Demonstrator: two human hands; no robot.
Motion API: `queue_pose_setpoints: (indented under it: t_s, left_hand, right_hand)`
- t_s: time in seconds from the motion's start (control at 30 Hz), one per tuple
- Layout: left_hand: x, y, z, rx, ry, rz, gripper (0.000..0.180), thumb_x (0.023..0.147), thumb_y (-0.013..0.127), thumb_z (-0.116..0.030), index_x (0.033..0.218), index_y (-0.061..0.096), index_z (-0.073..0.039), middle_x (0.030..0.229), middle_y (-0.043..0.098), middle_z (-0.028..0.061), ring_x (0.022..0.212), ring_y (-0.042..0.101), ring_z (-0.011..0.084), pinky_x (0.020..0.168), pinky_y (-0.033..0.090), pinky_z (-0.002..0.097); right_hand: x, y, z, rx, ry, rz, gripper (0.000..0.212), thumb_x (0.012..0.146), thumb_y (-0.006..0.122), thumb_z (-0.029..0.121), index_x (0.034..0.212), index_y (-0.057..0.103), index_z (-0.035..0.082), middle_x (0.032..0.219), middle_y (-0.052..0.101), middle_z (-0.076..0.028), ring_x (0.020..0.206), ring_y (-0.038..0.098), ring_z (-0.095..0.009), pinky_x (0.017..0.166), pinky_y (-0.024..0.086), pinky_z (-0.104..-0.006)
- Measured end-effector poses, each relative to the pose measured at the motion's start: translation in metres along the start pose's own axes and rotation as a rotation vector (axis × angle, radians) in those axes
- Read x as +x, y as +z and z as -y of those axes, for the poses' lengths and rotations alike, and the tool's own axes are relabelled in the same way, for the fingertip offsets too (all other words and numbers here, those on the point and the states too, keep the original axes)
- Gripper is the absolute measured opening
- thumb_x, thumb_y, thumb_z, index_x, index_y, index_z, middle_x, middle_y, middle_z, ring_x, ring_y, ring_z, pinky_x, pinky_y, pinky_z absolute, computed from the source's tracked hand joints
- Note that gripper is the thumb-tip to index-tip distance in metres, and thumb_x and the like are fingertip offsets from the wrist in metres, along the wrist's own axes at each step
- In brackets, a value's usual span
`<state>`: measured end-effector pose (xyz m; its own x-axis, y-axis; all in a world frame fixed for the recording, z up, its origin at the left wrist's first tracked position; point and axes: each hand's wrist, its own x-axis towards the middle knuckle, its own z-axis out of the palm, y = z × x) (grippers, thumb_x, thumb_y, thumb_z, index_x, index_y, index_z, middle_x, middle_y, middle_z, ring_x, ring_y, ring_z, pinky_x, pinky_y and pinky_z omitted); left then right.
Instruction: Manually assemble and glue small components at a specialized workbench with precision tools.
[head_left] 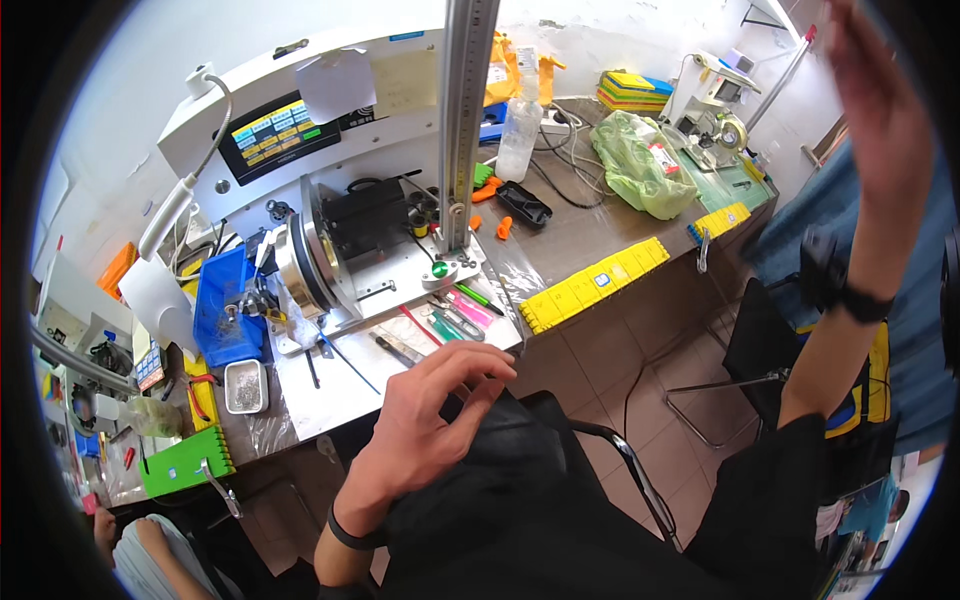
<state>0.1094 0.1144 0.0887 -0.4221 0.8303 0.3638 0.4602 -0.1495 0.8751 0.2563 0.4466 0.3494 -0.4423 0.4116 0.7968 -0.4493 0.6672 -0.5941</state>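
Note:
My left hand [430,415] hangs in front of the bench edge, its fingers loosely bent and the thumb apart. Nothing shows in its grasp. Closest to it on the white worktop lie a red stick, a green pen [478,298], a pink piece [470,308] and several slim hand tools [398,350]. Behind these stands a white machine with a metal roller [303,265] and a lit touch screen [278,137]. Raised at the upper right, my right hand [880,110] is partly blurred, fingers stretched upward and reaching the picture's edge. It appears to hold nothing.
A blue bin [226,300] and a white dish [246,387] stand left of the machine. An upright metal column [463,130] rises beside it. Rightward are a bottle [519,135], a green plastic bag [645,165] and chairs [765,345]. Another person sits at lower left.

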Motion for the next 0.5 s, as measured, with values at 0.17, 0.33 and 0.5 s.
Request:
queue_pose_setpoints:
  t_s: [0.17,0.33,0.5]
  left_hand:
    - [-0.009,0.033,0.011,-0.028,-0.096,-0.007,0.025,0.086,0.069,0.005,0.109,0.065,-0.002,0.120,0.066,0.0130,0.099,0.068,0.0228,0.082,0.055,0.0302]
    - [0.005,0.090,0.034,-0.111,-0.030,0.123,0.043,0.090,0.072,-0.012,0.128,0.055,-0.005,0.137,0.056,0.0156,0.127,0.054,0.0264,0.109,0.040,0.0378]
    - [0.009,0.141,0.061,-0.766,-0.381,0.416,0.044,0.100,0.062,-0.021,0.137,0.046,-0.002,0.125,0.063,0.0136,0.119,0.060,0.0225,0.104,0.044,0.0356]
  right_hand:
    - [-0.134,0.021,-0.047,0.391,0.809,0.801,0.012,0.081,0.072,0.000,0.089,0.071,-0.010,0.084,0.071,-0.018,0.063,0.070,-0.019,0.052,0.056,-0.0254]
    - [-0.244,0.015,-0.077,0.556,1.268,0.866,0.017,0.091,0.072,0.006,0.100,0.073,-0.008,0.089,0.072,-0.013,0.075,0.069,-0.014,0.067,0.057,-0.0249]
    - [-0.276,0.004,-0.102,0.607,1.414,0.788,0.018,0.092,0.072,0.009,0.100,0.073,-0.007,0.090,0.073,-0.012,0.077,0.069,-0.013,0.070,0.057,-0.0249]
